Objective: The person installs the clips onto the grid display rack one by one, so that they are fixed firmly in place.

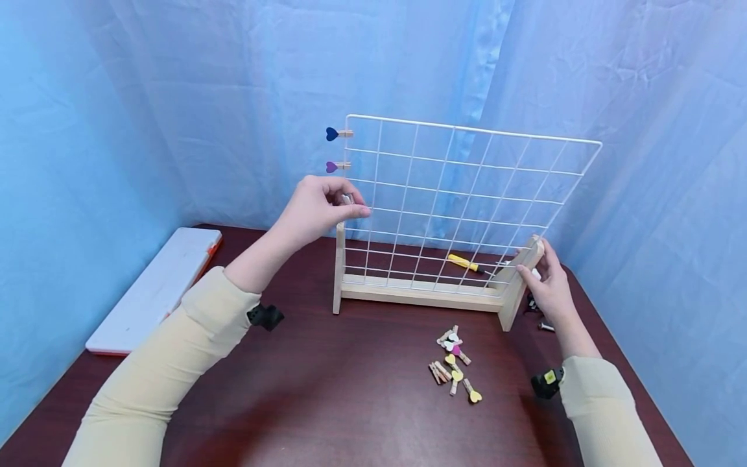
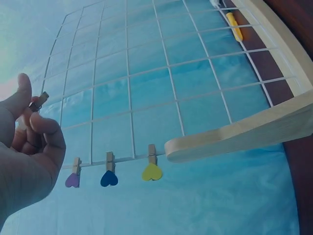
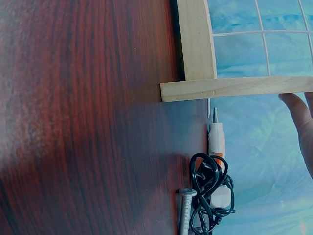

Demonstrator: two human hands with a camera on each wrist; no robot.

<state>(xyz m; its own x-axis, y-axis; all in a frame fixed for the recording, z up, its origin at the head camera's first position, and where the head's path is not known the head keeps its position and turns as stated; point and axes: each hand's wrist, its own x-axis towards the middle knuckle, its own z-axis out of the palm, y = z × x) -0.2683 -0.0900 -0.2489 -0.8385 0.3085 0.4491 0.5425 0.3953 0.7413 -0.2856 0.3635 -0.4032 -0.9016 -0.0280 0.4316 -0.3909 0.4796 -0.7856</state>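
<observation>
Sleeves (image 1: 137, 389) foremost; left hand (image 1: 309, 209) pinches a clip (image 2: 40, 101), apparently; right hand (image 1: 551, 285) grips the stand (image 1: 420, 296); three heart clips (image 2: 109, 178) already edge the grid (image 2: 168, 66); loose clips (image 1: 457, 375) remain.

Head view forward and down, closer wrist views, wire grid (image 1: 439, 190) in all

Curtained-off tabletop work booth noted; whether home, lab or workshop cannot be told. Pale blue cloth (image 1: 379, 58) is hung behind and on both sides of the wire grid stand (image 1: 420, 297). Beneath it, a dark wood-grained table (image 1: 350, 389) is seen. Bench work is suggested by a yellow-handled screwdriver (image 1: 463, 261) behind the stand, and a bolt (image 3: 185, 210) and black cable (image 3: 208, 172) to its right. A flat white case (image 1: 153, 285) is placed to its left.
</observation>
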